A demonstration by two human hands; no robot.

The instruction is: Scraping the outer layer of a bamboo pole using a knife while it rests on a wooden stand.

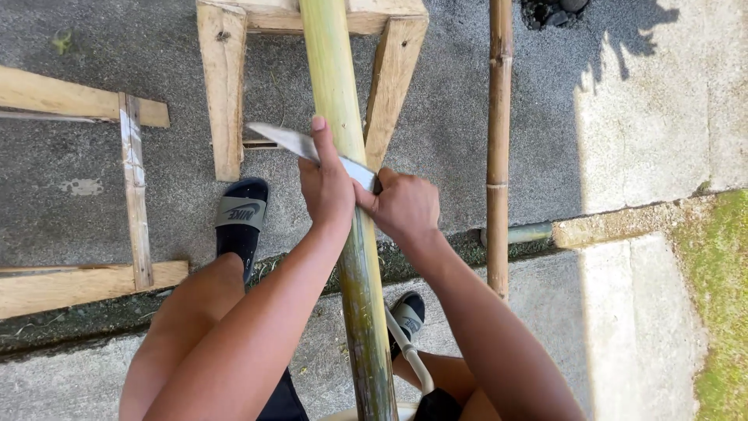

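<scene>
A thick green bamboo pole (pixel 335 70) runs from the top of the view down between my legs, resting on a wooden frame (pixel 226 86). A long knife blade (pixel 284 140) lies across the pole, pointing left. My right hand (pixel 405 206) grips the knife handle just right of the pole. My left hand (pixel 326 183) rests on the pole with the fingers pressing on the back of the blade.
A thinner brown bamboo pole (pixel 499 140) stands to the right. Another wooden frame (pixel 132 187) lies on the concrete at left. My feet wear dark slides (pixel 241 214). Grass (pixel 721 312) borders the right edge. A gutter crosses the pavement.
</scene>
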